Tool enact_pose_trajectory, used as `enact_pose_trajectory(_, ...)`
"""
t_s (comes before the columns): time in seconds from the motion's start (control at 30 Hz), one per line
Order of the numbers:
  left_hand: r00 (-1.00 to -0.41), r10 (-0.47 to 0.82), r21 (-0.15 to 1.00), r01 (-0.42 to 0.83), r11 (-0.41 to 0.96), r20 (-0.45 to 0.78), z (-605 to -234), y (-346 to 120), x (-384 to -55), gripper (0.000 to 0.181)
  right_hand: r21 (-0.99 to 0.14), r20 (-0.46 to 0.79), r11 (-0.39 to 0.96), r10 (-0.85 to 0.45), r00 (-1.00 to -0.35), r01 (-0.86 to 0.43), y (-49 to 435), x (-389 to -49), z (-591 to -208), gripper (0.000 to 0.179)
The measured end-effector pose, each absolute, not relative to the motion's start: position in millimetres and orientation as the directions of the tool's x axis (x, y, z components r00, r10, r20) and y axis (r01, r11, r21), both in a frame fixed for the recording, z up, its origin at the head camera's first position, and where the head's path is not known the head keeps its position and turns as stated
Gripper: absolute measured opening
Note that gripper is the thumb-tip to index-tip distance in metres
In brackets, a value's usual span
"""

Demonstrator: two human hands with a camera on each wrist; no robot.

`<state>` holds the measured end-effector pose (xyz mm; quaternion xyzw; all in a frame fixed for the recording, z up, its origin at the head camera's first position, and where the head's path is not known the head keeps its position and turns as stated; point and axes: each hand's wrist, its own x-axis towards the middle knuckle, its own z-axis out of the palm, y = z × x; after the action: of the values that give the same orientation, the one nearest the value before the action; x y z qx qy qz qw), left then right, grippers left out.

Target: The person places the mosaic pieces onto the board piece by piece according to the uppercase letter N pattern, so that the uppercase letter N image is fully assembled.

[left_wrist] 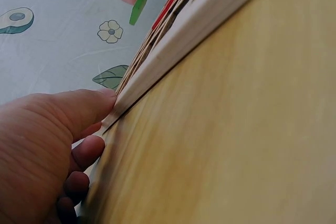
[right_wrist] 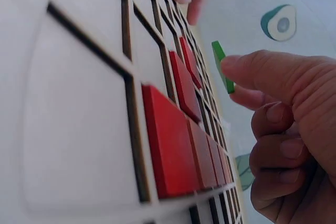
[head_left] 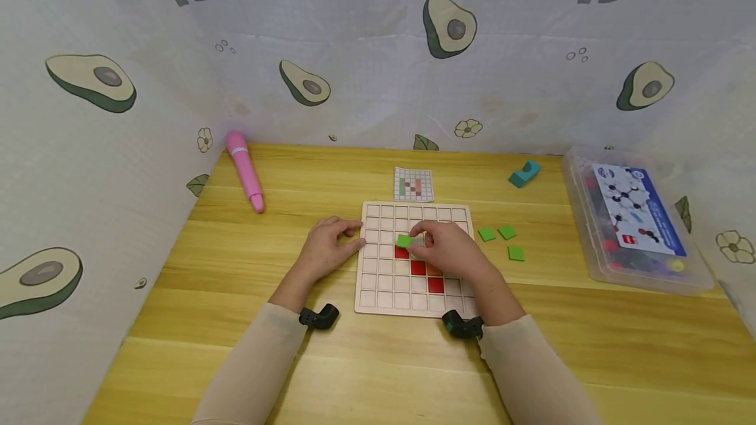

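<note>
A wooden grid board (head_left: 386, 299) lies flat on the table, with red square tiles (head_left: 418, 268) set stepwise in its cells. Brownish-orange tiles (right_wrist: 202, 153) sit beside the nearest red one in the right wrist view. Between thumb and index finger, my right hand (head_left: 451, 249) pinches a green square tile (head_left: 404, 241) above the board. My left hand (head_left: 323, 248) touches the board's left edge with its thumb and index finger; its other fingers bend loosely below in the left wrist view. The right hand and forearm hide part of the board's right side.
Several loose green tiles (head_left: 516, 253) lie right of the board. Behind it is a small pattern card (head_left: 413, 184). A pink microphone-shaped object (head_left: 245, 169) lies back left, a teal block (head_left: 524, 174) back right. A clear plastic case (head_left: 638, 222) stands at the far right.
</note>
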<state>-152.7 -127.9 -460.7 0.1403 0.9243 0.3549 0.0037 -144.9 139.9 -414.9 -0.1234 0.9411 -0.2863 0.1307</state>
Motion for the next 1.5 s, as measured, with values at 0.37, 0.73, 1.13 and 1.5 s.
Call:
enact_pose_trajectory(0.37, -0.962, 0.259, 0.663, 0.251, 0.705, 0.089, -458.5, -127.4, -151.8, 0.037, -0.527, -0.166, 0.838, -0.262, -0.951, -0.139, 114.2, -147.3, -416.4, 0.029)
enact_pose_trajectory(0.73, -0.961, 0.259, 0.661, 0.255, 0.706, 0.094, -457.2, -127.5, -151.4, 0.037, -0.511, -0.152, 0.843, -0.282, -0.947, -0.169, 104.4, -152.3, -418.0, 0.031)
enact_pose_trajectory(1.13, -0.962, 0.26, 0.664, 0.245, 0.706, 0.078, -457.2, -127.4, -152.1, 0.037, -0.52, -0.175, 0.839, -0.287, -0.942, -0.159, 103.1, -153.3, -415.5, 0.03)
enact_pose_trajectory(1.5, -0.963, 0.259, 0.666, 0.243, 0.705, 0.077, -455.0, -127.1, -150.7, 0.037, -0.575, -0.208, 0.818, -0.178, -0.962, -0.027, 135.3, -147.9, -405.2, 0.033)
